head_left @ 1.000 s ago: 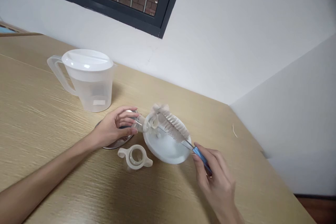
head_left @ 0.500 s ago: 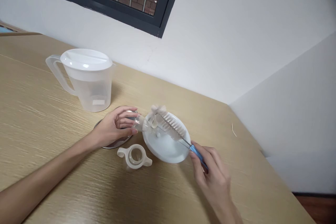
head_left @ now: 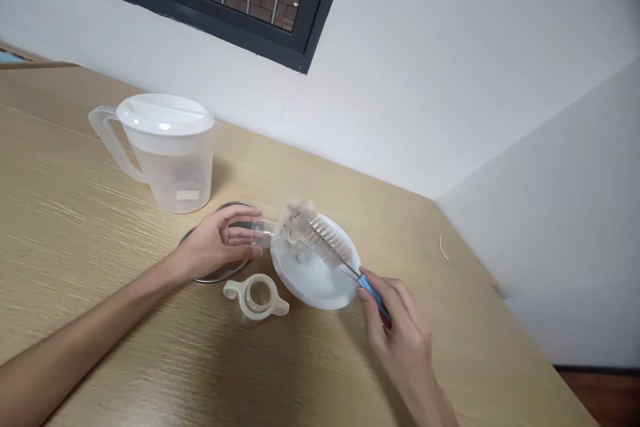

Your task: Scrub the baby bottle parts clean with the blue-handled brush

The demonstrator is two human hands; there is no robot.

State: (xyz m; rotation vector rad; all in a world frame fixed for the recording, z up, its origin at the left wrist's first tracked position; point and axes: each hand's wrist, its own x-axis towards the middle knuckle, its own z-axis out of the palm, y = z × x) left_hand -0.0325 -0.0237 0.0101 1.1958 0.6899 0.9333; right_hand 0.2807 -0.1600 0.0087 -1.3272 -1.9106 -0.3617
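Wooden table fills the lower frame, running up to the white wall. Upper left of it sits the clear lidded pitcher, well apart from the action. Centre frame, a white round dish lies flat, and just left of it a steel plate peeks out under the left hand. That hand has its fingers curled around a small clear bottle, held on its side, mouth pointing right toward the dish. From lower right comes the right hand, fingertips pinched shut on the blue handle of a bottle brush. The brush's long axis runs diagonally, handle lower right, bristle head upper left, its tip right at the bottle's mouth; whether it is inside, I can't tell. Below the bottle, a cream two-handled collar ring rests on the table, untouched.
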